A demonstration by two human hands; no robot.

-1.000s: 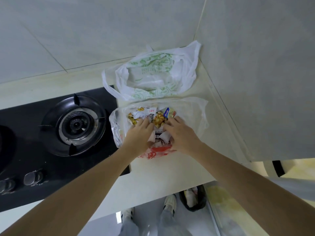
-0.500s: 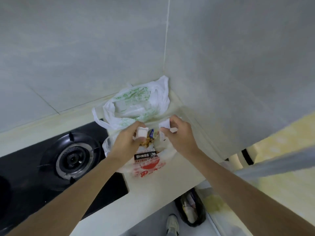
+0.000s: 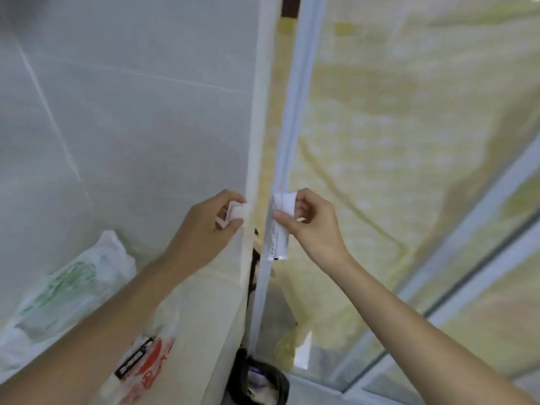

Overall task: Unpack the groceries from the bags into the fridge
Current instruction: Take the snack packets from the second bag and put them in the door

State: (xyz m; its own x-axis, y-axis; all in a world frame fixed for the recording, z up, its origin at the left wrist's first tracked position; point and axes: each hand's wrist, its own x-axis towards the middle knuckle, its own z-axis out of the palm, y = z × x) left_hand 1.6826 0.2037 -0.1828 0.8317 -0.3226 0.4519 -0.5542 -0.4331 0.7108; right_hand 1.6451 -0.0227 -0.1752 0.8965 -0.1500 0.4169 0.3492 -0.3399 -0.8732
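Packets: we now hold two small white paper packets, lifted out of the bag.
Left hand [image 3: 204, 229]: fingers pinch folded packet [image 3: 233, 213].
Right hand [image 3: 309, 226]: fingers pinch printed packet [image 3: 279, 226].
Bags: red-printed clear plastic bag [image 3: 146, 363] and green-printed white bag [image 3: 67, 290] sit below on table [image 3: 201, 302].
Meaning: we judge fridge next.

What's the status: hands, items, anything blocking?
Left hand pinching small white packet. Right hand pinching printed white slip. Grocery bags on counter below. Fridge not visible.
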